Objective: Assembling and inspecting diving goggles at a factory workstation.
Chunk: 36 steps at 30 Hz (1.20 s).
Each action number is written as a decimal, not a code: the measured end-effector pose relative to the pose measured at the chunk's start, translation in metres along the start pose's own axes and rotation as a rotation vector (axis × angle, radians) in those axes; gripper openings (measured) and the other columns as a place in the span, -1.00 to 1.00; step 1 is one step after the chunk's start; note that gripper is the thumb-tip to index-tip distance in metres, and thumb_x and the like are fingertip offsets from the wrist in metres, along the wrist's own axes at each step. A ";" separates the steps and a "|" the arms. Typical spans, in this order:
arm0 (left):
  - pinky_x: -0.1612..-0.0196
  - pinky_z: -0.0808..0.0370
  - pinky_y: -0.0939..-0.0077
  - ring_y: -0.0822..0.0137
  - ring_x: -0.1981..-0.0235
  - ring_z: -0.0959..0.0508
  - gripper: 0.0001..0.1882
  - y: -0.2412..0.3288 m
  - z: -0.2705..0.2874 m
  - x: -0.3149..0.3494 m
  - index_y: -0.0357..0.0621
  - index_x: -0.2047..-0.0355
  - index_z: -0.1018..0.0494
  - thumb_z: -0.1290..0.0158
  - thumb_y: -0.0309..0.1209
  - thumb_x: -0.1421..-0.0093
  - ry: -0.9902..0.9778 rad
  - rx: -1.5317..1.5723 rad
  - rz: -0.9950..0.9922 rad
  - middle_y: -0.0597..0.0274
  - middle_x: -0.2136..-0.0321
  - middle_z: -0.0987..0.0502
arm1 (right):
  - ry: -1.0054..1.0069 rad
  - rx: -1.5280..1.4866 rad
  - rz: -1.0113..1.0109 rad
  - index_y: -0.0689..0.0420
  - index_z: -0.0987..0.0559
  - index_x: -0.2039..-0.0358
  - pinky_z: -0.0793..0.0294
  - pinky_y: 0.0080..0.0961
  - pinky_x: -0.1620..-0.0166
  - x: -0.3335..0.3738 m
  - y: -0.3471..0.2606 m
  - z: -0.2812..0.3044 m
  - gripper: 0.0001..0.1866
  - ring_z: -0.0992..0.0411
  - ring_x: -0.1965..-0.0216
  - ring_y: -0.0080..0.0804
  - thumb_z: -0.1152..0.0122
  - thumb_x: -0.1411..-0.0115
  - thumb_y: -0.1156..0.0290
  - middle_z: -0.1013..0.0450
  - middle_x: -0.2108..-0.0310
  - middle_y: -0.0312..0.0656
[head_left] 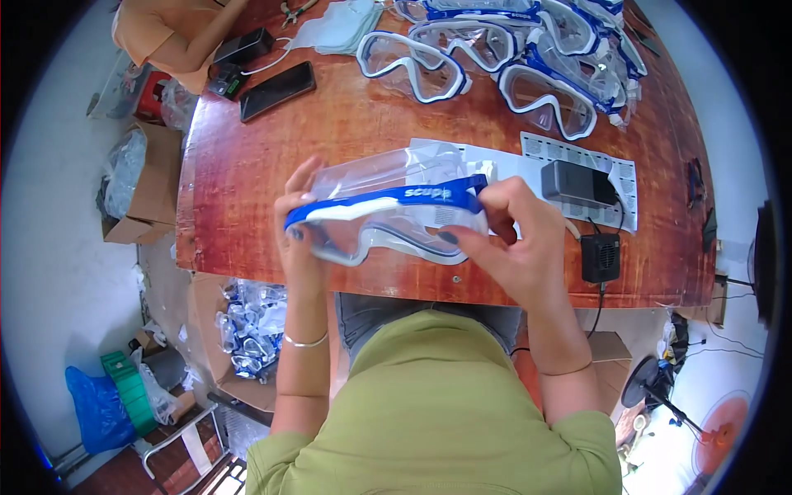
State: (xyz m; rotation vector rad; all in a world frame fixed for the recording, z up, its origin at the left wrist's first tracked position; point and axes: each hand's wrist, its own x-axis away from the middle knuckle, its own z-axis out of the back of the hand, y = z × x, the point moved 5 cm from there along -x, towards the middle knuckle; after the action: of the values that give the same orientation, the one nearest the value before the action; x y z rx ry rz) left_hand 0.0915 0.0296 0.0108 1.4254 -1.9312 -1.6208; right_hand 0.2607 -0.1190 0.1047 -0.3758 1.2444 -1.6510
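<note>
A diving mask (388, 198) with a blue-and-white frame and a clear skirt is held up in front of me, above the near edge of the table. My left hand (297, 219) grips its left end, the thumb at the frame and the other fingers partly hidden behind. At the mask's right end, my right hand (524, 239) pinches the blue corner between thumb and curled fingers. Printed sheets (499, 161) lie on the table behind the mask, which partly covers them.
More masks (478, 49) are heaped at the table's far side. A phone (278, 91) and pale cloths (338, 29) lie far left, near another person's arm (186, 37). Right stand a dark box (577, 181) and a black cube-shaped device (601, 257) with cables. A carton of masks (252, 330) sits below left.
</note>
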 end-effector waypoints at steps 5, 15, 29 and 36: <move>-0.20 -0.13 0.11 0.04 -0.23 -0.06 -0.56 -0.032 0.001 -0.001 0.05 -0.06 -0.22 0.05 -0.15 -0.19 0.051 0.146 0.085 0.00 -0.25 0.05 | 0.115 0.142 0.415 0.12 -0.38 0.50 -0.10 -0.61 0.63 0.002 -0.034 -0.017 -0.66 -0.16 0.69 -0.53 -0.43 0.18 0.46 -0.27 0.66 -0.29; -0.22 -0.13 0.16 0.15 -0.25 -0.01 -0.39 -0.068 0.003 0.001 0.13 -0.26 0.11 0.14 -0.28 -0.25 0.184 0.561 0.287 0.11 -0.27 0.12 | 0.167 0.146 0.585 0.13 -0.39 0.55 -0.27 -0.48 0.57 0.008 -0.055 -0.030 -0.66 -0.26 0.64 -0.34 -0.41 0.28 0.41 -0.22 0.65 -0.26; -0.11 -0.11 -0.01 0.02 -0.04 -0.27 0.05 0.084 -0.081 -0.014 -0.09 -0.15 -0.08 -0.36 -0.13 0.35 -0.301 -0.840 -0.400 -0.04 0.01 -0.26 | 0.341 -1.062 -0.356 0.19 -0.42 0.18 -0.38 -0.66 0.23 -0.023 0.107 -0.025 -0.76 -0.37 0.30 -0.61 -0.06 -0.19 0.35 -0.41 0.28 -0.32; 0.07 -0.31 0.27 0.11 0.09 -0.26 0.02 0.082 -0.106 -0.009 -0.06 -0.09 -0.21 -0.42 -0.30 0.48 -0.228 -0.917 -0.421 0.08 0.08 -0.17 | -0.178 -1.743 -0.453 0.23 -0.38 0.09 -0.51 -0.36 0.13 -0.014 0.047 -0.077 -0.60 -0.45 0.17 -0.31 0.04 -0.23 0.17 -0.41 0.17 -0.07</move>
State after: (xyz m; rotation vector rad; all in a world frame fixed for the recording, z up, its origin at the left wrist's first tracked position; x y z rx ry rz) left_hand 0.1290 -0.0362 0.1224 1.2839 -0.7149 -2.4620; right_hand 0.2361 -0.0643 0.0364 -1.8559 2.2678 -0.3498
